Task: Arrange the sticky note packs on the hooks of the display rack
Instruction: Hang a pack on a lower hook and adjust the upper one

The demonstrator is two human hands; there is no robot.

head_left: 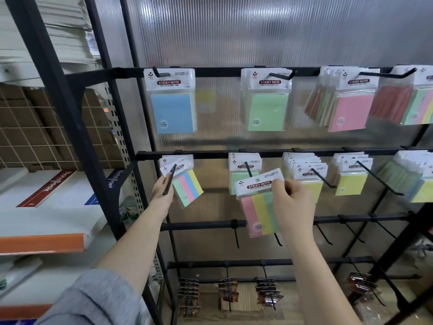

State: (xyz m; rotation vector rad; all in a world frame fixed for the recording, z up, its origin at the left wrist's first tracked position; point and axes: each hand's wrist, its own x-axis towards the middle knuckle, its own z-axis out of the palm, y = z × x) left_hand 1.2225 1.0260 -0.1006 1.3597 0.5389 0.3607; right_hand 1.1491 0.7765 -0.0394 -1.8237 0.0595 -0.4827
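Note:
My right hand pinches the white header card of a striped pink, yellow and green sticky note pack, held tilted just in front of the second hook on the middle bar. My left hand holds the header of a multicolour pack that hangs tilted on the leftmost middle-row hook. A green pack hangs on the second hook behind the held pack. The top bar carries a blue pack, a green pack and a pink stack.
The black display rack stands before a ribbed translucent panel. Yellow packs fill hooks to the right. The third bar has bare hooks. Dark carded items hang near the floor. Shelves with notebook boxes are at the left.

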